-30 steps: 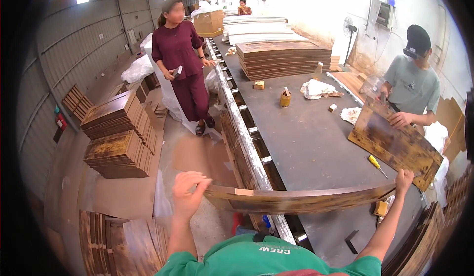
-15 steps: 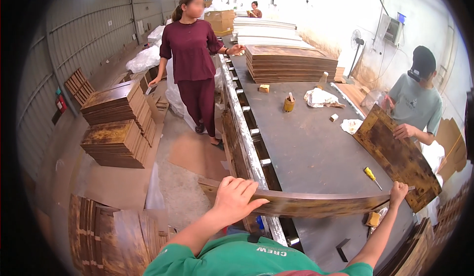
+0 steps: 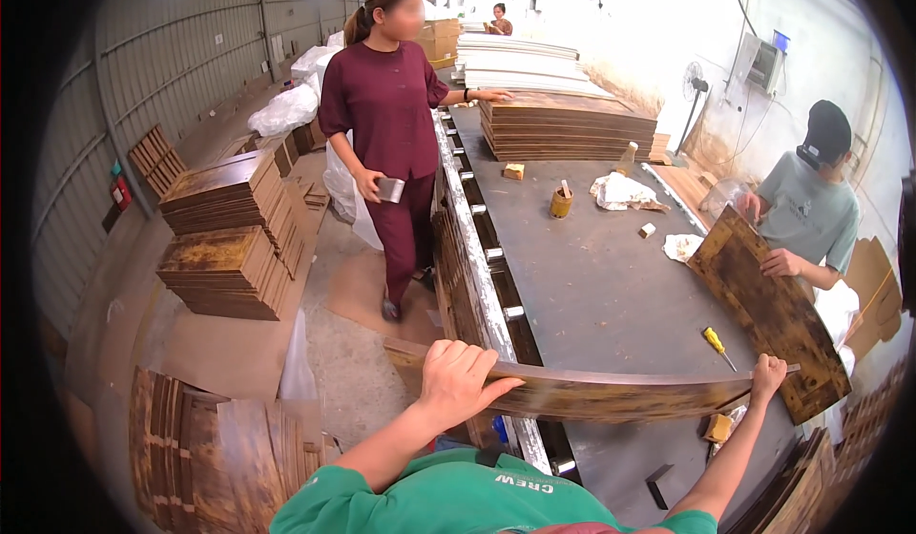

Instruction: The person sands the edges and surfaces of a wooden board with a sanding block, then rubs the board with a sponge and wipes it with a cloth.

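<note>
I hold a long brown wooden board (image 3: 611,396) flat and edge-on in front of me, across the near end of the dark worktable (image 3: 592,286). My left hand (image 3: 458,381) lies over its top near the left end, fingers spread along the edge. My right hand (image 3: 768,376) grips its right end. A yellow-handled screwdriver (image 3: 716,343) lies on the table just beyond the board.
A person in a grey shirt (image 3: 806,214) at the right holds another board (image 3: 768,310). A person in maroon (image 3: 391,124) stands left of the table. Board stacks sit on the far table (image 3: 558,124), on the floor at left (image 3: 229,238) and near me (image 3: 219,448).
My left hand slid right along the board and now rests on top of it. The person in maroon has walked closer along the table.
</note>
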`<state>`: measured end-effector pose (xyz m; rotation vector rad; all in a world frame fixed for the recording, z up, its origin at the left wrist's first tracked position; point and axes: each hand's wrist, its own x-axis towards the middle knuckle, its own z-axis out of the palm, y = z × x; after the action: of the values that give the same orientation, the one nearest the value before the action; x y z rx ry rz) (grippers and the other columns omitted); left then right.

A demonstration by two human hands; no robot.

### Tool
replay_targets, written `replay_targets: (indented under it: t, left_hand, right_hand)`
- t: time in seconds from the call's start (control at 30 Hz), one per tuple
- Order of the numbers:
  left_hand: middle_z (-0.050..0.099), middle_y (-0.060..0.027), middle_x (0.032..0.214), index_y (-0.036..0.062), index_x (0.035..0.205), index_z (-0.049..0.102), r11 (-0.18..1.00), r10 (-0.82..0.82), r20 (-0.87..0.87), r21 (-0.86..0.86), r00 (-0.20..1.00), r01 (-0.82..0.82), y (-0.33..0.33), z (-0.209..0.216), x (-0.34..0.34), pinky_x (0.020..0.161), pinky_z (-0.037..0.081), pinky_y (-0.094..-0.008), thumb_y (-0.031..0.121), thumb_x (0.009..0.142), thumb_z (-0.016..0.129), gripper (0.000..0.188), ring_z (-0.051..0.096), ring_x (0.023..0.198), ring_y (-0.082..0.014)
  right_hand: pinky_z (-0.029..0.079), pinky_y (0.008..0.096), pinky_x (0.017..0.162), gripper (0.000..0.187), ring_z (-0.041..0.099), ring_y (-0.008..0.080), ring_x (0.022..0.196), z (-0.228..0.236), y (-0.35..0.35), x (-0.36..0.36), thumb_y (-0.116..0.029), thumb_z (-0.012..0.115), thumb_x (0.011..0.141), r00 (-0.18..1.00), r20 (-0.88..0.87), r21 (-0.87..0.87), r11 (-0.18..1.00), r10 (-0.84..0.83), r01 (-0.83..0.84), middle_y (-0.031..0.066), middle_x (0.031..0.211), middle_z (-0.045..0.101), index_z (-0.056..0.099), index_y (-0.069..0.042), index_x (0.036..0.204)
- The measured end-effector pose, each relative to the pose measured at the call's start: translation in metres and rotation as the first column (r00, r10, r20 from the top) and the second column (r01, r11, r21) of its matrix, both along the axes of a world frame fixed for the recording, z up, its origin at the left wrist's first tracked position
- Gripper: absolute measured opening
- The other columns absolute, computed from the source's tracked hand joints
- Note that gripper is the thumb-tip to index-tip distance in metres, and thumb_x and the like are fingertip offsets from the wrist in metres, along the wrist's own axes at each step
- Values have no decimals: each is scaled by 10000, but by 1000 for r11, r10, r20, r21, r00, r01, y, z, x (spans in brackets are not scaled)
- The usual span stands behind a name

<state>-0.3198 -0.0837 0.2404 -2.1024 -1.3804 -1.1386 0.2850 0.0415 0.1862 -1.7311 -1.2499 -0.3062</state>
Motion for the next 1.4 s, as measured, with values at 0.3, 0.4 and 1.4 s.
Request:
replay_targets:
  t: [0.3, 0.4, 1.4]
  left_hand:
    - [547, -31, 688, 85, 812, 602, 1000, 16, 2, -23, 1000, -16, -2, -5, -1, 648, 361, -341, 435, 705, 751, 395, 508, 645, -212]
    - [546, -31, 687, 86, 810, 601, 999, 29, -3, -34, 1000, -29, -4, -4, -2, 646, 362, -341, 436, 702, 753, 397, 511, 647, -211]
    - [601, -178, 847, 31, 1405, 330, 928, 200, -14, -319, 980, -194, 25, 81, -75, 867, 371, -417, 430, 838, 644, 761, 566, 862, -330]
  right_hand:
    - [400, 389, 701, 271, 471, 258, 744, -2, 0, 4, -141, 557, 765, 999, 33, 3, 1000, 10, -10, 135, 677, 480, 434, 37, 601]
    - [400, 387, 699, 259, 474, 257, 745, -3, 1, 9, -134, 556, 761, 999, 27, -44, 999, 31, -30, 137, 685, 488, 445, 38, 603]
    - [386, 403, 701, 294, 456, 267, 740, 5, 1, -1, -150, 557, 755, 999, 0, -9, 999, 39, -39, 129, 627, 444, 414, 24, 566]
